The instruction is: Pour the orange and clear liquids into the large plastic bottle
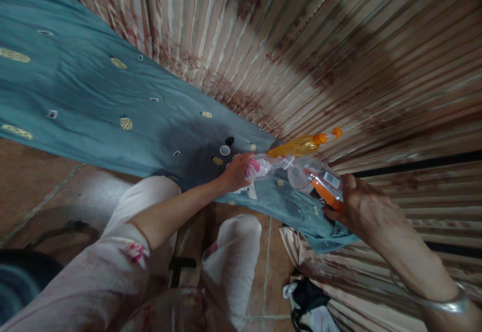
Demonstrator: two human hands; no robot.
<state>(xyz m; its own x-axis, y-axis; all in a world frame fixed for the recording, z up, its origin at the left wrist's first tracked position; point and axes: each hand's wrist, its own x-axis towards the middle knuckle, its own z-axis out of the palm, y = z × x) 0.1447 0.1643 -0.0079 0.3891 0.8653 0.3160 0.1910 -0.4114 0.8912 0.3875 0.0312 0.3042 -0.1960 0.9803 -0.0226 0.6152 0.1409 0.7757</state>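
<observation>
My left hand is closed around a small clear plastic bottle with pink print, which lies tilted, its neck to the right. My right hand grips the base end of a larger clear plastic bottle with an orange label. The two bottle necks meet, or nearly so; contact cannot be made out. Below my left hand is a crumpled white cloth or tissue. Just behind the bottles is a yellow spray bottle with an orange nozzle. A white cap and a black cap lie left of my left hand.
A teal cloth with pineapple prints covers the long narrow surface. Pleated patterned curtains hang behind it and to the right. On the tiled floor is a dark and white bundle. A black round object stands lower left.
</observation>
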